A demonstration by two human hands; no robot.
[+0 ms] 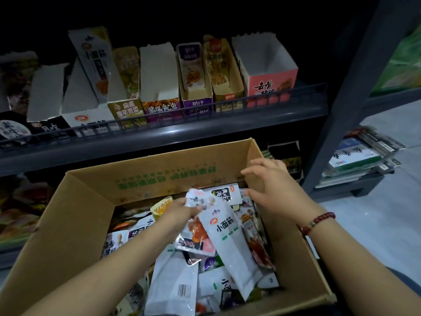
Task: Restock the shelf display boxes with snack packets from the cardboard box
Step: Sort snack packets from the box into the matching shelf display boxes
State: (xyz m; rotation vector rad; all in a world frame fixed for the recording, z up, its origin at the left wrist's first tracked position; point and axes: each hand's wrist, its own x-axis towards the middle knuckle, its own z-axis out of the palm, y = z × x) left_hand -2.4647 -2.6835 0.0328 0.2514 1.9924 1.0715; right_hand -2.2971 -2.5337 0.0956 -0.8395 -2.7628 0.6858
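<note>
Left hand (180,209) grips a bunch of snack packets (227,242) over the cardboard box (75,215); right hand (271,188) hovers, fingers loosely spread, holding nothing. Box is heaped full. Far shelf display boxes (159,71) mostly sparse; pink box at right (271,80) looks empty. Most restocking remains.

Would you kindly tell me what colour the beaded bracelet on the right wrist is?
Dark red beads, with one paler bead: the beaded bracelet shows best in the head view.
</note>
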